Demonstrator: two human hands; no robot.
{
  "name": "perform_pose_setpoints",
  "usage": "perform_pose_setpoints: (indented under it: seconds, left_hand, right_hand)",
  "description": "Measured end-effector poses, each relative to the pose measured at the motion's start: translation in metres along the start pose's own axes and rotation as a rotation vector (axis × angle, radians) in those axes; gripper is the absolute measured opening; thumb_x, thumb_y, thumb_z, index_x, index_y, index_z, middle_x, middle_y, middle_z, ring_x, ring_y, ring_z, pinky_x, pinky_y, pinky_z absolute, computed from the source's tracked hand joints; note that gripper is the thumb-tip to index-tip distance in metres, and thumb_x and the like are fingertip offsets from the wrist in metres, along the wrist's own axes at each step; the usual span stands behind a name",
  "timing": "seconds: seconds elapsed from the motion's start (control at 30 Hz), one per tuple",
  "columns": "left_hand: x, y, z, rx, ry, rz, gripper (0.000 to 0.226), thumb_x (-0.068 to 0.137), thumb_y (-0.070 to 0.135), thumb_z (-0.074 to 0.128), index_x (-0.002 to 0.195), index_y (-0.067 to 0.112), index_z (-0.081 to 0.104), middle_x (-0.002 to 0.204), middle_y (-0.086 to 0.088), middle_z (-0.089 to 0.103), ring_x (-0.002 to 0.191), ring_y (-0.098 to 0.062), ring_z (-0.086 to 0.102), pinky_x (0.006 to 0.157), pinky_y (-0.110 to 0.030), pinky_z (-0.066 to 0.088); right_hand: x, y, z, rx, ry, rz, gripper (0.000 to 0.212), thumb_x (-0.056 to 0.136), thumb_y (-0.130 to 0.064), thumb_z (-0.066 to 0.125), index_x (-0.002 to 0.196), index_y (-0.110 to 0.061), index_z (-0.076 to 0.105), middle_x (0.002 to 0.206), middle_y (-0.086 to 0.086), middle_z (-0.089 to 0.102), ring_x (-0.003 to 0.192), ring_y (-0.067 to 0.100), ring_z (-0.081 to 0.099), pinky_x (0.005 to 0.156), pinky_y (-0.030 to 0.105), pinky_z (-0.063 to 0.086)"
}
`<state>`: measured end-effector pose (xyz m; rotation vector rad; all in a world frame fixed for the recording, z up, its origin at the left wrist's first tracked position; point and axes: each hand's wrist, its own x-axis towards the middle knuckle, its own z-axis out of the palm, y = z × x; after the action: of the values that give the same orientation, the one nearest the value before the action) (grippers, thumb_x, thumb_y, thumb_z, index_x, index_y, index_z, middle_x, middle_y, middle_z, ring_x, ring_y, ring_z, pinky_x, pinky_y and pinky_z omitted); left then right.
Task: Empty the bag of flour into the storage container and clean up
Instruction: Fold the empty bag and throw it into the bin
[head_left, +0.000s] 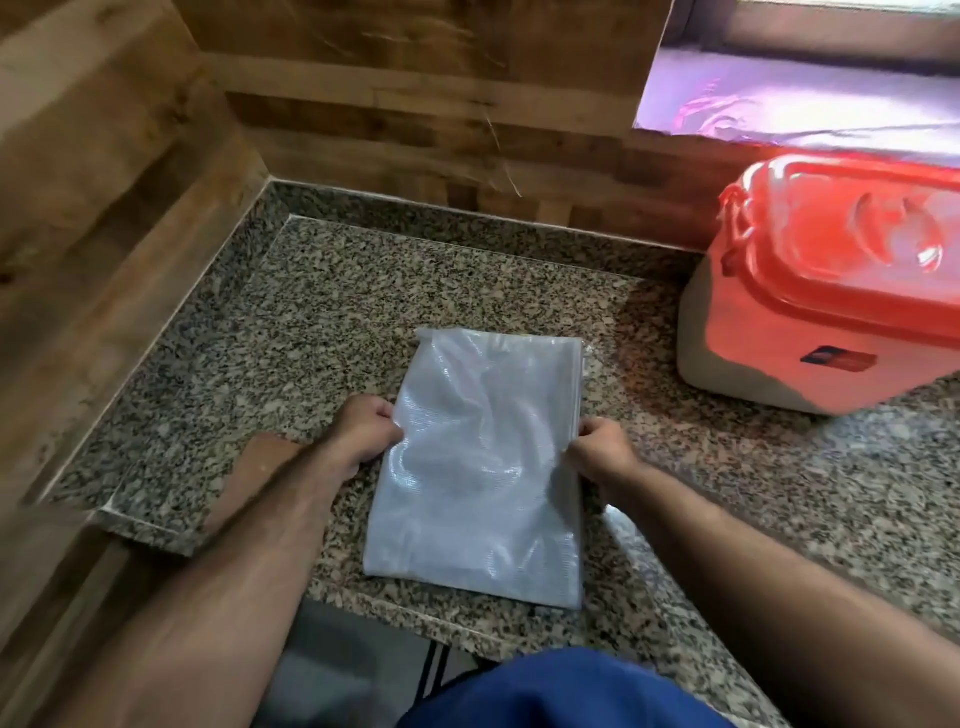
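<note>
A flat, white woven flour bag (483, 467) lies on the speckled granite counter (291, 322), folded into a long rectangle. My left hand (366, 428) pinches its left edge about halfway along. My right hand (597, 449) grips the right edge at the same height. The bag looks flat, with nothing bulging inside. The storage container (826, 291) stands at the right, orange with a whitish lower part, and its orange lid is on.
Wood-panelled walls close off the counter at the left and back. A window sill (810, 109) sits above the container at the back right. The counter's front edge runs just below the bag. A blue garment (561, 691) shows at the bottom.
</note>
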<state>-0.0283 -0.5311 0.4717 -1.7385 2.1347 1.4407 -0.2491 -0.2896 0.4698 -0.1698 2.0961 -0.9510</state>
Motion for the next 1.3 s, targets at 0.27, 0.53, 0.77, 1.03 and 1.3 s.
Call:
perform_pose_setpoints:
  seconds: [0.27,0.53,0.77,1.03,1.3]
  left_hand:
    - [0.016,-0.02,-0.019,-0.012,-0.125,0.168,0.025,0.068,-0.009,0.091,0.077,0.008,0.075,0.079,-0.004,0.079,0.078,-0.021,0.074,0.073,-0.03,0.058]
    - [0.021,-0.041,-0.017,-0.115,-0.112,0.361,0.039,0.078,-0.026,0.068,0.069,0.011,0.077,0.087,0.008,0.083,0.09,-0.009,0.079,0.089,-0.04,0.063]
    - [0.01,-0.016,-0.018,0.238,-0.118,0.508,0.032,0.081,-0.01,0.068,0.072,0.018,0.082,0.108,0.006,0.08,0.104,0.001,0.065,0.104,-0.039,0.05]
    - [-0.019,0.062,0.04,0.634,-0.288,0.609,0.049,0.088,0.045,0.073,0.134,0.033,0.067,0.123,0.009,0.07,0.111,-0.013,0.063,0.106,-0.044,0.053]
    - [-0.037,0.092,0.087,0.745,-0.367,0.476,0.037,0.08,0.025,0.091,0.104,0.022,0.063,0.103,0.003,0.067,0.096,-0.018,0.067,0.091,-0.04,0.062]
  right_hand:
    - [0.011,0.007,-0.032,0.09,-0.051,-0.119,0.028,0.084,0.018,0.078,0.087,-0.01,0.079,0.091,0.011,0.082,0.075,0.02,0.076,0.065,0.027,0.064]
    - [0.02,0.019,-0.046,-0.554,0.068,-0.676,0.033,0.076,0.005,0.084,0.082,-0.028,0.085,0.089,-0.012,0.078,0.079,-0.007,0.067,0.072,0.019,0.056]
    - [0.027,0.029,-0.042,-0.87,0.169,-0.796,0.038,0.081,0.002,0.075,0.098,-0.029,0.088,0.115,-0.007,0.082,0.097,0.027,0.07,0.084,0.042,0.059]
    - [0.004,0.015,-0.043,-1.051,0.149,-0.732,0.039,0.091,-0.01,0.069,0.118,-0.034,0.084,0.134,-0.008,0.076,0.108,0.024,0.064,0.089,0.042,0.055]
    - [-0.021,0.012,-0.038,-1.034,0.09,-0.6,0.041,0.105,-0.029,0.059,0.144,-0.038,0.067,0.164,-0.006,0.05,0.139,0.024,0.05,0.115,0.044,0.047]
